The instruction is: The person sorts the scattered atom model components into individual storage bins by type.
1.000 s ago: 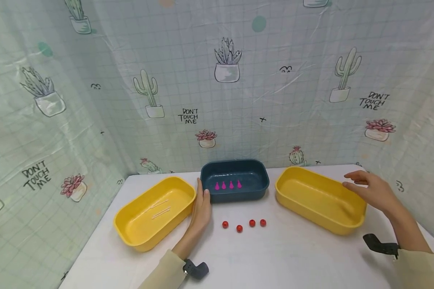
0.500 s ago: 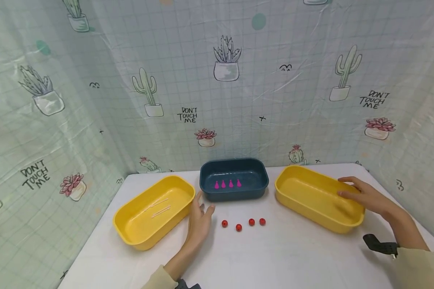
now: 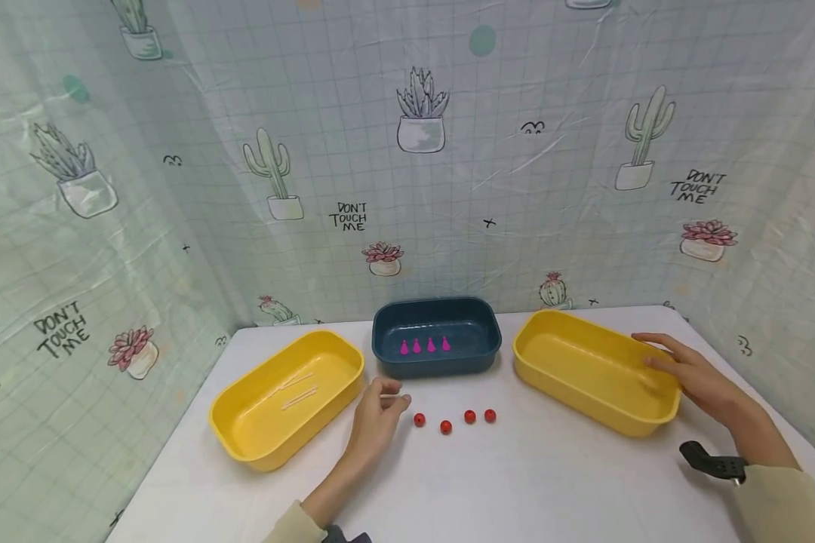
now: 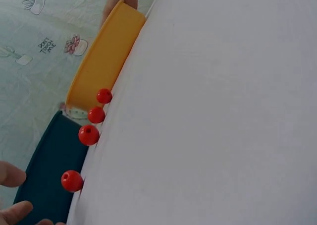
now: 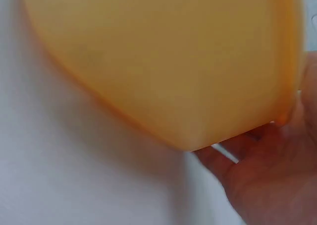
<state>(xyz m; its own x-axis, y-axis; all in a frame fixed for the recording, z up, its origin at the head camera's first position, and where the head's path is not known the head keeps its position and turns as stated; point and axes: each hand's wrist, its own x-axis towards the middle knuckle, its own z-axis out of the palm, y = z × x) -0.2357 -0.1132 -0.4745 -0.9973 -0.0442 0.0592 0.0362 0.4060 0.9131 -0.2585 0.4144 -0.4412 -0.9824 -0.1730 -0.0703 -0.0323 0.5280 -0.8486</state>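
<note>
In the head view my left hand [image 3: 375, 424] hovers just left of several red beads [image 3: 446, 427] on the white table, its thumb and fingers loosely bent and apart. The left wrist view shows its fingertips [image 4: 17, 212] in front of the dark blue bin, with the nearest bead [image 4: 72, 181] beside them and nothing held. On the right, my right hand [image 3: 702, 381] grips the outer end of a yellow bin [image 3: 584, 403], thumb over the rim and fingers outside the wall. In the right wrist view that bin [image 5: 163, 61] hides part of the fingers [image 5: 218, 163].
A dark blue bin [image 3: 438, 368] holding several pink cone-shaped pieces [image 3: 431, 345] stands at the back middle. Another yellow bin [image 3: 292, 430], at the left, contains thin pale sticks [image 3: 300, 398]. A patterned curtain [image 3: 448, 188] hangs behind the table.
My left hand has drawn back from between the left yellow bin and the blue bin, towards the beads. The right hand has lowered onto the right bin's rim.
</note>
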